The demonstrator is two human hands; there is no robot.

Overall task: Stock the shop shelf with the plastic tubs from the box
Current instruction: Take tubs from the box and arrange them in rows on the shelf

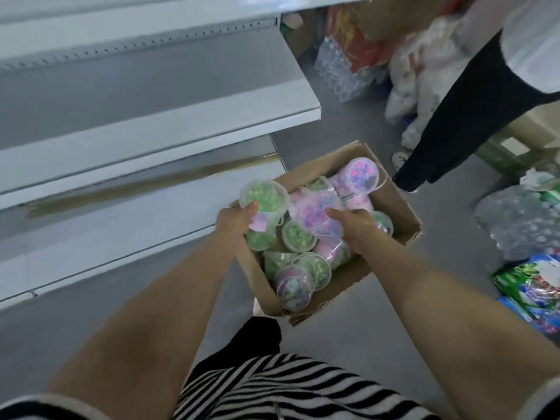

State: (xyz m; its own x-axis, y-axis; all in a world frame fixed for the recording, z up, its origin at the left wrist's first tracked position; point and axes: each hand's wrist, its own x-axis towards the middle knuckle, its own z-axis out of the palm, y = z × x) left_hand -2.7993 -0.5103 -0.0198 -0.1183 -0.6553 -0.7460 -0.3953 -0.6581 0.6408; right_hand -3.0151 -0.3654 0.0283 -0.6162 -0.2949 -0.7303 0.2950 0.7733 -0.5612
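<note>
An open cardboard box (403, 207) sits on the grey floor beside the white shop shelves (151, 137). It holds several clear plastic tubs with green or pink-purple contents. My left hand (236, 221) grips a green tub (263, 197) lifted at the box's left edge. My right hand (354, 227) holds a pink-purple tub (312, 215) over the middle of the box. Another pink tub (362, 172) lies at the box's far end. The shelves in view are bare.
A second person's dark-trousered leg (448, 128) stands just right of the box. Shrink-wrapped water bottle packs (521, 225) and green and blue bags (533, 286) lie on the right. More bottles and sacks (348, 65) are stacked behind the shelf end.
</note>
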